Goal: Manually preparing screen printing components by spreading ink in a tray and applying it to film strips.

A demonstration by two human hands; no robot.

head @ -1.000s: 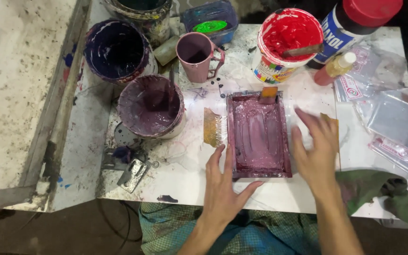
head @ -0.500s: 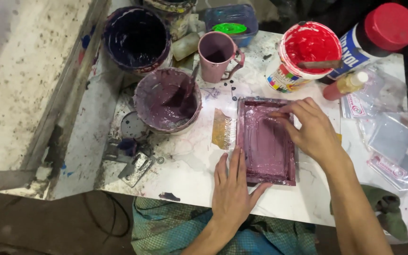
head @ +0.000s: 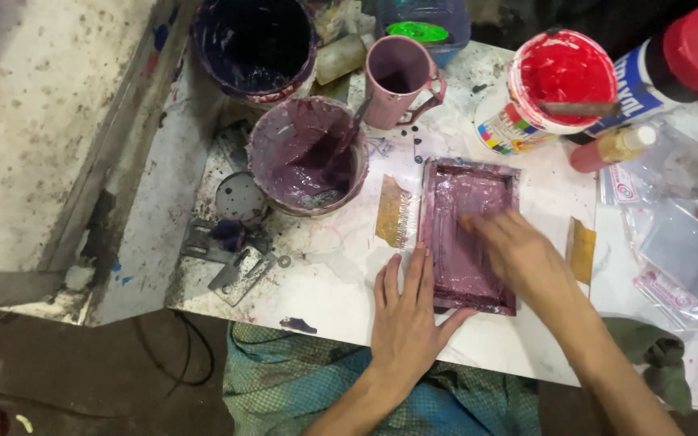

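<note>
Right hand motion-blurred, hiding part of purple tray.

The frame lies near on the table, under my right hand; my left hand rests on its left near corner. Far left sits a bowl, behind it a bucket; the mug stands behind the frame, the tub far right.

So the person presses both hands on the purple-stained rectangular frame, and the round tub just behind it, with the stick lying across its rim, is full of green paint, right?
Not quite: the paint in that round tub is red, not green, as the head view shows. The rest holds: the left hand steadies the near edge of the purple-stained rectangular frame, the right hand lies on its surface, and a stick rests across the tub's rim.
</note>
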